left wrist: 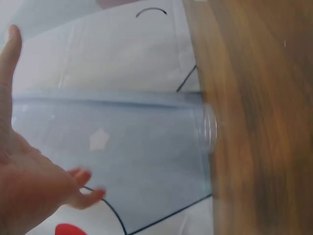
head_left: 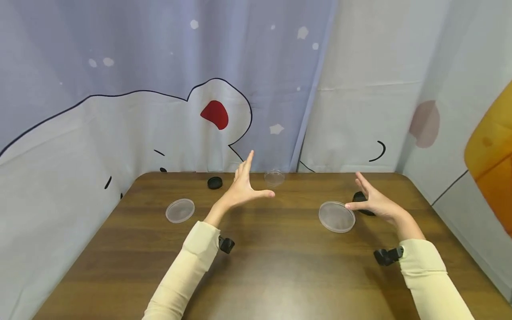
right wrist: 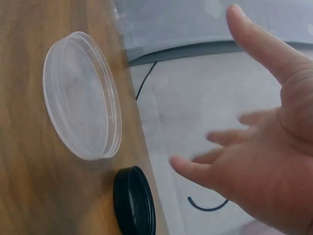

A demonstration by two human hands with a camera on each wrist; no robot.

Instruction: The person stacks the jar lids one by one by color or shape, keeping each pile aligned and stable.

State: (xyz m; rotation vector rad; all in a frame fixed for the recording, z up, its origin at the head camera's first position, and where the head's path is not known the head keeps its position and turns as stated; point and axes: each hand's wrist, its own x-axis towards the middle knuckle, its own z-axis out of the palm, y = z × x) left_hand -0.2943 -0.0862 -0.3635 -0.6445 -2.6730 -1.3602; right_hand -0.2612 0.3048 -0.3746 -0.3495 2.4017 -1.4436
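On the left of the bench point(head_left: 272, 253) lies a clear disc point(head_left: 180, 210), then a small black lid point(head_left: 214, 182) farther back. The raised left hand point(head_left: 242, 189) spreads thumb and fingers wide, holding nothing. Near the far edge sits what seems a faint clear dish point(head_left: 274, 178). Next come a shallow transparent dish point(head_left: 337, 217), a ridged black cap point(right wrist: 121, 200), and the right hand point(head_left: 376, 202), raised, spread wide and holding nothing.
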